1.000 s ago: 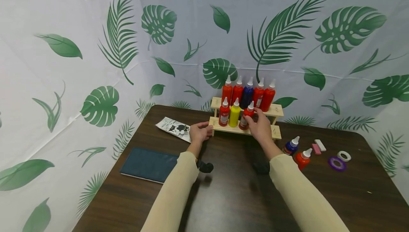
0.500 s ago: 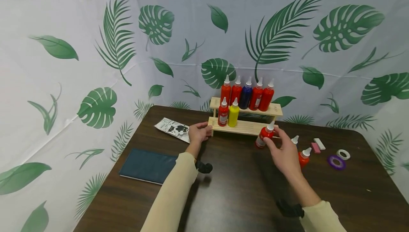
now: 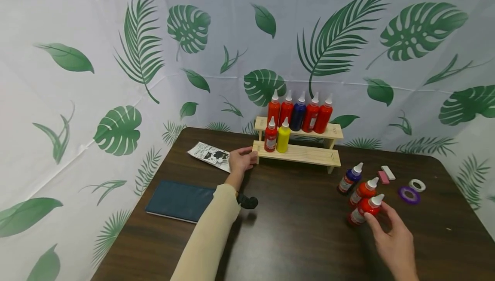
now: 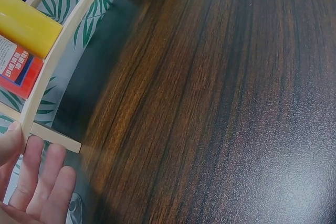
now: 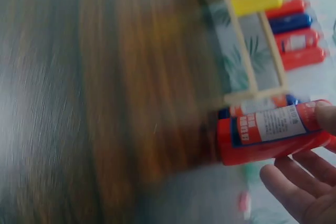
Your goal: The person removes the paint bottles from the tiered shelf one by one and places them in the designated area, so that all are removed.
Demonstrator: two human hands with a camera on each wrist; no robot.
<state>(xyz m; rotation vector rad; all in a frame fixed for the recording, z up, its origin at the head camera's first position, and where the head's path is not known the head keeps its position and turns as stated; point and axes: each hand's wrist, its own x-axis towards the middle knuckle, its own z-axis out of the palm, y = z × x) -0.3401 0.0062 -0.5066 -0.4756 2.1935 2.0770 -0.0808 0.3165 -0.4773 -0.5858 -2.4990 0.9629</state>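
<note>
My right hand [image 3: 396, 236] grips a red paint bottle [image 3: 362, 212] with a white nozzle, between thumb and fingers near its top. In the right wrist view the held bottle's printed label [image 5: 281, 124] faces the camera. Beside it on the table stand an orange-red bottle [image 3: 360, 193] and a dark blue bottle [image 3: 349, 180]. At the two-tier wooden rack, my left hand [image 3: 240, 160] pinches the left end of the lower shelf [image 3: 309, 154], thumb above and fingers under it. That shelf carries a red bottle [image 3: 270, 138] and a yellow bottle [image 3: 283, 139] at its left.
Several red bottles [image 3: 323, 117] and a blue one [image 3: 298, 115] line the upper shelf. A printed card [image 3: 206, 155] and a dark notebook [image 3: 179, 200] lie at left. Tape rolls [image 3: 408, 195] and small pink and white blocks [image 3: 383, 177] lie at right, with a leaf-print cloth [image 3: 232, 23] behind.
My right hand has lifted the red bottle off the lower shelf and carried it right and towards me, beside the other two loose bottles. The left hand has stayed on the rack.
</note>
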